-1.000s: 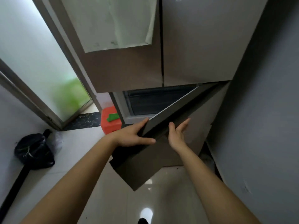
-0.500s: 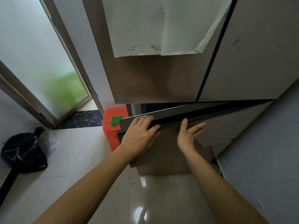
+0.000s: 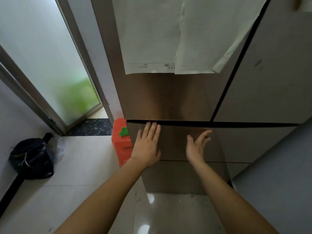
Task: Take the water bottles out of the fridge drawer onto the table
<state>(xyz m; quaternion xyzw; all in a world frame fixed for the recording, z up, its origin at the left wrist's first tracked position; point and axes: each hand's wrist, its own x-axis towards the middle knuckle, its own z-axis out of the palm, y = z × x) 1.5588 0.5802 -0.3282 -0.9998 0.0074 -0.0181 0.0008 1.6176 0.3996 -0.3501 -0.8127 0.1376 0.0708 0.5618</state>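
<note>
Fridge drawer [image 3: 244,142] shut flush; water bottles unseen, judged inside. Left hand [image 3: 147,146] flat on front, fingers straight, tips at top gap. Right hand [image 3: 196,146] spread, empty, contact unclear. Front stiff, smooth, handleless: hook top lip; likely heavy loaded.

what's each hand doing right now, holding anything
Left hand: open, straight fingers flat on the fridge drawer front, holding nothing.
Right hand: open, fingers straight, holding nothing; whether it touches the front cannot be told.
</note>
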